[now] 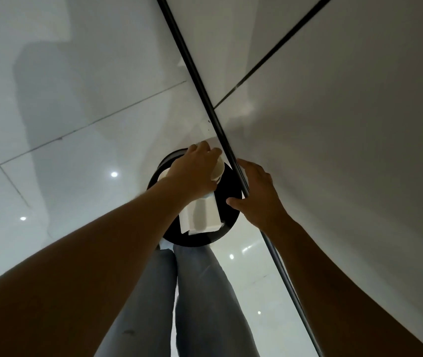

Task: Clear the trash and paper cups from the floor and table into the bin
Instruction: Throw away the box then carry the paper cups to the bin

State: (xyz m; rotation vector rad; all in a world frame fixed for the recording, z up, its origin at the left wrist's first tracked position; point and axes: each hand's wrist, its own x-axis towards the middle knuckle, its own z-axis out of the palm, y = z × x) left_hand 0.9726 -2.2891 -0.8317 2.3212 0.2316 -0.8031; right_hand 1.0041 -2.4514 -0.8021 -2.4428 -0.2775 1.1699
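At the centre of the frame, your left hand hangs over the round black bin, fingers curled round a tan paper cup and a bundle of white folded paper that dangles inside the bin's mouth. Just right of it, your right hand rests with relaxed fingers on the bin's rim, touching the black strip along the white wall. Below, your grey jeans stand on glossy white floor tiles.

No text, label, brand, number or sign can be read anywhere; every surface in view shows plain, unmarked faces.
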